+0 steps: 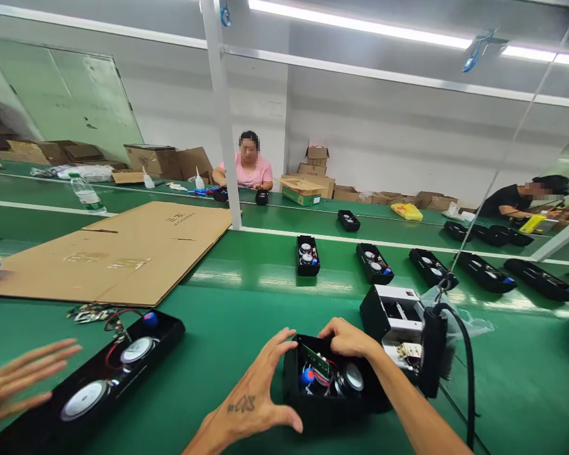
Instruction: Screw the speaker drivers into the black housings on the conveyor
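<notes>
Black open-topped plastic speaker housing [327, 411] on glossy green tabletop [237, 328], right end behind right forearm [415, 404]. Left hand [253, 392] spread wide around its left end, contact unclear. Right hand [351, 341] curled inside; fingertips hidden, can't tell grip. Co-worker's hand [23, 379] cropped at left edge.

The right hand [348, 338] reaches into the box [322, 407], its fingertips hidden. Left of the box, another person's hand [21, 382] and a long case [118, 395] are cut off. Beyond the box, the cardboard's [137, 243] smaller print is unreadable.
</notes>
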Available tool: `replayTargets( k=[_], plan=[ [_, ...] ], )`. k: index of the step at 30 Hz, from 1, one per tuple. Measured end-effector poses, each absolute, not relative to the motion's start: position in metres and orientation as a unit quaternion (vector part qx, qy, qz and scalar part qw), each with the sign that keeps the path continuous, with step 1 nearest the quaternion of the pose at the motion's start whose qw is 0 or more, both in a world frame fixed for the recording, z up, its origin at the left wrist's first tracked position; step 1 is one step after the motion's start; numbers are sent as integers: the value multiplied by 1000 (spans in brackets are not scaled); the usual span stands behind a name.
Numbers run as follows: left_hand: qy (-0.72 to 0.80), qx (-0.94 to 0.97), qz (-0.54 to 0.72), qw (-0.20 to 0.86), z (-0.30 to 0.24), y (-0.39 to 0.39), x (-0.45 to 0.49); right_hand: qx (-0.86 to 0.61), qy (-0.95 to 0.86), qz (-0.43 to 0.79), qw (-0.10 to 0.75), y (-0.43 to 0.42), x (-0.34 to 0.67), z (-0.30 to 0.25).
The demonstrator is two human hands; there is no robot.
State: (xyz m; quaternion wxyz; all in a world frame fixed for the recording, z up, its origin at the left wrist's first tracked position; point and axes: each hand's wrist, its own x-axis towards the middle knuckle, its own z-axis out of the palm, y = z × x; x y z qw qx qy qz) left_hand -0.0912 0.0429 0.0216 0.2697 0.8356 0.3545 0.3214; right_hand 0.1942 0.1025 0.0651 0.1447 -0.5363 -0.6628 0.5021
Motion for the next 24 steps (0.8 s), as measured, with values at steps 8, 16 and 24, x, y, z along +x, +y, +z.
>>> replayTargets(
  k=[8,16,24],
  plan=[
    [390,811,270,341,-11,24,-82,-524,-744,405,91,87,191,74],
    [400,783,265,395,-13,17,-86,-585,-740,319,91,56,143,89],
    [359,801,341,335,5,13,-71,-539,-700,441,161,46,201,102]
  ],
)
